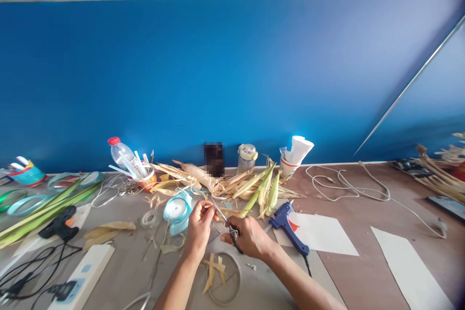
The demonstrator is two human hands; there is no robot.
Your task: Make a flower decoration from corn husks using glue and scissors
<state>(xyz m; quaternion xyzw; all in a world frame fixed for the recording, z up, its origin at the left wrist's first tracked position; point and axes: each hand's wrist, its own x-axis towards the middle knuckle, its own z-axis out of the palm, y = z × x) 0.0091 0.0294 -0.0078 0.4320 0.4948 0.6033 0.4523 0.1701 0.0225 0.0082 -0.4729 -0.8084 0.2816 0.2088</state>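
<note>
My right hand (250,237) grips a pair of scissors (222,215) by the dark handles, their metal blades pointing up and left. Beside the blade tips, my left hand (199,227) is closed in a pinch; what it holds is too small to make out. Just beyond both hands lies a pile of dry corn husks (240,185), with greener husks (268,191) on its right. Below the hands, cut husk strips (214,271) lie across a clear ring (238,278). A roll of light-blue ribbon (178,209) sits left of my left hand.
A blue glue gun (290,227) lies on white paper (323,232) to the right. Along the blue partition (218,72) stand a bottle (121,152), a jar (247,157) and a paper cup (288,167). At left are a power strip (87,271) and black cables (39,269).
</note>
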